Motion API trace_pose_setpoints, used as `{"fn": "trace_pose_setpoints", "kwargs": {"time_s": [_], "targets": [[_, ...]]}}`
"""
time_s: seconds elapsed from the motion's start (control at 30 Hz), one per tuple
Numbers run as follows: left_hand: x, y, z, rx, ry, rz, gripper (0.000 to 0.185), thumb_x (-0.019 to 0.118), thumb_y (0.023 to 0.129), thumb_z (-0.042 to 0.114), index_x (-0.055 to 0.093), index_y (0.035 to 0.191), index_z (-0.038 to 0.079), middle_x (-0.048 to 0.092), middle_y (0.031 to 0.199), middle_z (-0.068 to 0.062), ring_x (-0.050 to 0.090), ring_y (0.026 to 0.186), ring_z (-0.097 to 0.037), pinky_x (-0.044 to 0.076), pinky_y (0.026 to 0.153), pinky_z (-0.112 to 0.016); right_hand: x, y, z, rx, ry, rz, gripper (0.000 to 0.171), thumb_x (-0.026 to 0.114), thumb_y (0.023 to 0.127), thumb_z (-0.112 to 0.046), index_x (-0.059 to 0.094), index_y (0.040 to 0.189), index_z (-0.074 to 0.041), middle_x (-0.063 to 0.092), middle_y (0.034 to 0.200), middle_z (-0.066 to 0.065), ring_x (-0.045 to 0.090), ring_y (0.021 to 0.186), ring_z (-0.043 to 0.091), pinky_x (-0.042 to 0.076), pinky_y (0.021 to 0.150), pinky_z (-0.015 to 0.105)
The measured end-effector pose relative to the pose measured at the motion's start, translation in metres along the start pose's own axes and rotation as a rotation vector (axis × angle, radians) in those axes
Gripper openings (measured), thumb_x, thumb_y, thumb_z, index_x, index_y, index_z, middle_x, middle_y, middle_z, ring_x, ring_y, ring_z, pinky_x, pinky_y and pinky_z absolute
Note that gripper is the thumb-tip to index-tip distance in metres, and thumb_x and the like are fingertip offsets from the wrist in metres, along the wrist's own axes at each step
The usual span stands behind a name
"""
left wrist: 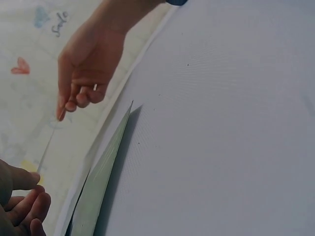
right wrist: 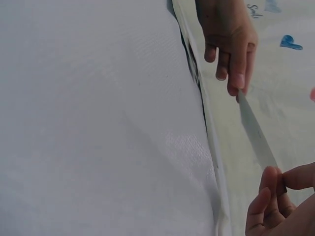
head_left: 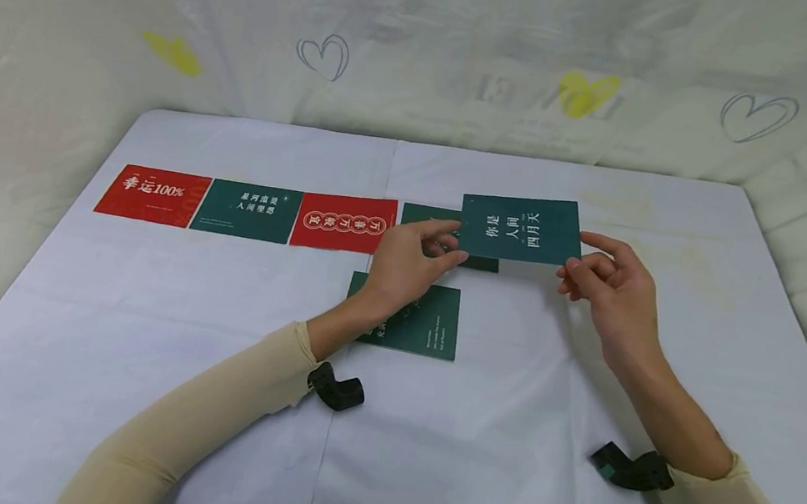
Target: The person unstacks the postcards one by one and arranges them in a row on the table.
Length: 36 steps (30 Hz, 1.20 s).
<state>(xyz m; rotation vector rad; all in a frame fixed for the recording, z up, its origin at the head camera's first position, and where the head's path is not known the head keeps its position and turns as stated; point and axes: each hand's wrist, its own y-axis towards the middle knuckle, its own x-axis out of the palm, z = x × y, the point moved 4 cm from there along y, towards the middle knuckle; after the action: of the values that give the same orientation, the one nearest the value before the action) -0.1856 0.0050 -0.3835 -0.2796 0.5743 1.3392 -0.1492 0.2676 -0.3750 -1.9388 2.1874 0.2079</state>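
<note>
Both hands hold a green card (head_left: 520, 228) with white characters above the table, face toward the head camera. My left hand (head_left: 405, 262) pinches its left edge between thumb and fingers. At its right edge, my right hand (head_left: 617, 299) pinches the lower corner. In the right wrist view the card (right wrist: 256, 135) shows nearly edge-on between the two hands. Behind it, another green card (head_left: 481, 264) lies partly covered from view. Under the left wrist, a further green card (head_left: 432, 323) rests on the table, its left part hidden by the hand and wrist.
A row of cards extends leftward across the table: a red card (head_left: 342, 236), a green card (head_left: 245, 212) and a red card (head_left: 153, 196) at the far end. White cloth covers the table (head_left: 461, 461). A printed pale curtain (head_left: 432, 20) hangs along the back and sides.
</note>
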Motion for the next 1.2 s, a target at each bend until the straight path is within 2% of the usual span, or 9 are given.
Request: {"fn": "trace_pose_setpoints", "kwargs": {"time_s": [0.17, 0.3, 0.53, 0.77, 0.93, 1.2], "targets": [[0.004, 0.001, 0.000, -0.010, -0.012, -0.020, 0.049, 0.078, 0.094, 0.023, 0.067, 0.140, 0.011, 0.080, 0.113, -0.006, 0.074, 0.096, -0.018, 0.053, 0.066, -0.017, -0.004, 0.002, 0.001, 0.002, -0.050, 0.020, 0.046, 0.065, 0.103, -0.020, 0.050, 0.145, -0.009, 0.074, 0.083, -0.015, 0.069, 0.073, 0.005, 0.057, 0.072, 0.015], [0.010, 0.002, 0.000, -0.020, -0.018, -0.064, 0.050, 0.076, 0.096, 0.022, 0.064, 0.143, 0.012, 0.078, 0.117, -0.006, 0.074, 0.098, -0.018, 0.055, 0.069, -0.016, -0.009, 0.003, 0.004, 0.002, -0.101, 0.037, 0.040, 0.064, 0.104, -0.023, 0.051, 0.140, -0.012, 0.074, 0.083, -0.020, 0.069, 0.072, 0.003, 0.057, 0.072, 0.014], [0.019, 0.004, 0.001, -0.063, -0.103, -0.181, 0.054, 0.071, 0.100, 0.019, 0.055, 0.152, 0.014, 0.073, 0.124, -0.005, 0.074, 0.104, -0.019, 0.055, 0.073, -0.018, -0.020, 0.007, 0.011, 0.026, -0.037, 0.028, 0.028, 0.065, 0.103, -0.018, 0.055, 0.129, -0.018, 0.075, 0.083, -0.020, 0.070, 0.070, 0.002, 0.056, 0.070, 0.014], [0.031, 0.007, 0.003, -0.092, -0.122, -0.268, 0.060, 0.069, 0.101, 0.022, 0.048, 0.156, 0.012, 0.071, 0.125, -0.004, 0.072, 0.094, -0.015, 0.051, 0.067, -0.017, -0.029, 0.011, 0.016, 0.045, 0.009, 0.012, 0.026, 0.066, 0.102, -0.014, 0.056, 0.126, -0.019, 0.075, 0.080, -0.018, 0.070, 0.069, 0.002, 0.055, 0.067, 0.013], [0.037, 0.009, 0.006, -0.085, -0.121, -0.295, 0.059, 0.068, 0.102, 0.022, 0.048, 0.155, 0.008, 0.072, 0.124, -0.005, 0.069, 0.091, -0.013, 0.047, 0.065, -0.016, -0.036, 0.014, 0.020, 0.094, 0.053, -0.014, 0.024, 0.066, 0.102, -0.014, 0.056, 0.123, -0.019, 0.076, 0.079, -0.017, 0.071, 0.070, 0.001, 0.055, 0.065, 0.014], [0.043, 0.012, 0.017, -0.054, -0.089, -0.298, 0.057, 0.067, 0.102, 0.021, 0.050, 0.153, 0.005, 0.073, 0.120, -0.006, 0.066, 0.089, -0.012, 0.046, 0.069, -0.015, -0.044, 0.014, 0.024, 0.129, -0.072, -0.001, 0.024, 0.065, 0.103, -0.020, 0.055, 0.125, -0.022, 0.073, 0.080, -0.023, 0.070, 0.073, -0.001, 0.055, 0.067, 0.013]]}}
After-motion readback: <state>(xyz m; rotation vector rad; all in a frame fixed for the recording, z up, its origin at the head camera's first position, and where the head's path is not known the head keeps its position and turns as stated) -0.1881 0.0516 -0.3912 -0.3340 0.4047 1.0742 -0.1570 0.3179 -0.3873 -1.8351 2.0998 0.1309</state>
